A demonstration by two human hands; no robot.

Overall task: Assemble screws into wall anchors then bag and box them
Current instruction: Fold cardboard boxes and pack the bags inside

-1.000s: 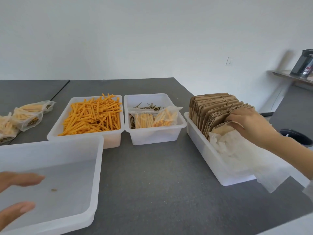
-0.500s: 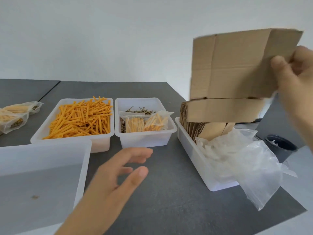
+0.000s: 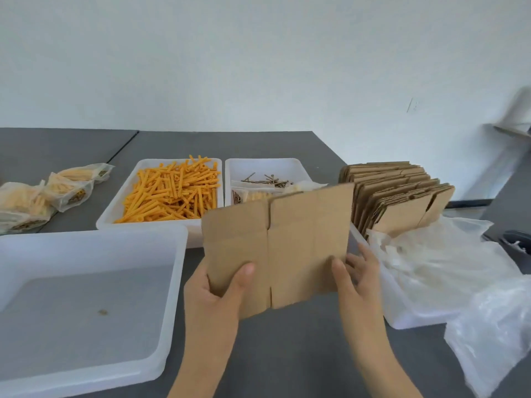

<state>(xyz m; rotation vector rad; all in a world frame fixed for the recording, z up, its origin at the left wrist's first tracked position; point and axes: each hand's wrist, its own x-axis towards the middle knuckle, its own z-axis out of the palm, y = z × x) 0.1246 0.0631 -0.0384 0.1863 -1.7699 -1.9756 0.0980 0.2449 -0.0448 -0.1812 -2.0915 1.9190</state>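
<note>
Both hands grasp the flattened carton (image 3: 277, 248): left hand (image 3: 218, 294) at its lower left corner, right hand (image 3: 355, 278) lower right; creases run upright between them.

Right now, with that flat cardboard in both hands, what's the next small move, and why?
Probably push the two side edges toward each other to pop the flattened box open. It is still flat, the left hand and right hand each grip a lower corner, and filled bags wait.

Flat brown cardboard box (image 3: 290, 242) held upright, slightly tilted, above table.
</note>
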